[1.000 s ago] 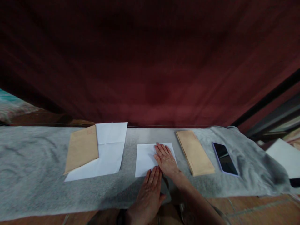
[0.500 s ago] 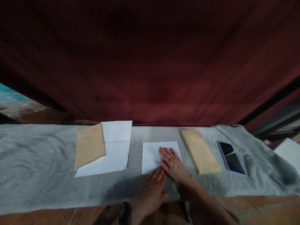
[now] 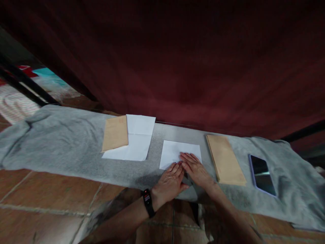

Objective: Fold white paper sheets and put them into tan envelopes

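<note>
A folded white sheet of paper (image 3: 175,150) lies flat before me on the grey cloth. My left hand (image 3: 171,181) rests with fingers stretched along its near edge, a black band on the wrist. Flat on the paper's right part, my right hand (image 3: 195,169) has its fingers extended, the fingertips of both hands close together. To the left, a larger creased white sheet (image 3: 137,145) lies partly beneath a tan envelope (image 3: 115,134). Right of my hands sits a stack of tan envelopes (image 3: 225,159).
A phone (image 3: 262,176) in a purple case lies at the right on the grey cloth (image 3: 68,145). Behind the cloth hangs a dark red curtain (image 3: 177,91). Tiled floor (image 3: 45,200) shows at the near side, and dark bars (image 3: 27,84) stand at the far left.
The camera view has tilted and shifted, showing more floor and the left side. Both hands stay flat on the folded paper, in nearly the same place on it.
</note>
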{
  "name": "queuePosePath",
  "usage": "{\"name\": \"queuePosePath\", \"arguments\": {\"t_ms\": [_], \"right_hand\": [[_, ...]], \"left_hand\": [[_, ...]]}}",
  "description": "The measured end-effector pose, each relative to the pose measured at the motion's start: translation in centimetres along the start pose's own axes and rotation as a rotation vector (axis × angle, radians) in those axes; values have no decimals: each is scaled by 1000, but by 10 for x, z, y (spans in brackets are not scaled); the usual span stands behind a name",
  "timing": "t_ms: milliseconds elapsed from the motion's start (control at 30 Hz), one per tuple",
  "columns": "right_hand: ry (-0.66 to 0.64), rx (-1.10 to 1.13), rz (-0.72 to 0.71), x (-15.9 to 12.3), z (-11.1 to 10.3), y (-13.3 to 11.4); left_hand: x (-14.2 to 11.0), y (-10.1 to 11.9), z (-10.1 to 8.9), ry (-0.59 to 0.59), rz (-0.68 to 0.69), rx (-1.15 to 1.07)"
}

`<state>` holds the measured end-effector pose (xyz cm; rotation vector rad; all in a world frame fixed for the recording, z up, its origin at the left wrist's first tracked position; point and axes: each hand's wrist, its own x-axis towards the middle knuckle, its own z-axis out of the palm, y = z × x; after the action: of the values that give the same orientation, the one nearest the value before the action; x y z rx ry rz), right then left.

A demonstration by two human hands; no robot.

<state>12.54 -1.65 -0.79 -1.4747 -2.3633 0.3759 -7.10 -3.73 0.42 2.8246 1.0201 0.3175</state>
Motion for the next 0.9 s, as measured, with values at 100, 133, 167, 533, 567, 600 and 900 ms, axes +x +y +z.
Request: {"name": "queuePosePath", "arguments": {"t_ms": [100, 133, 167, 533, 567, 600, 900], "right_hand": [[13, -48, 12, 2, 4, 2], [17, -63, 21, 3, 5, 2], [20, -77, 31, 4, 6, 3], [24, -170, 140, 25, 11, 7], [23, -180, 155, 27, 11, 7], [22, -188, 169, 29, 12, 6], [54, -236, 262, 38, 18, 7]], "left_hand": [[4, 1, 7, 19, 7, 60], [6, 2, 10, 25, 11, 76], [8, 3, 12, 31, 16, 88], [20, 6, 20, 47, 38, 112], [20, 6, 20, 46, 38, 112], [21, 6, 21, 45, 38, 112], [21, 10, 18, 16, 20, 96]]}}
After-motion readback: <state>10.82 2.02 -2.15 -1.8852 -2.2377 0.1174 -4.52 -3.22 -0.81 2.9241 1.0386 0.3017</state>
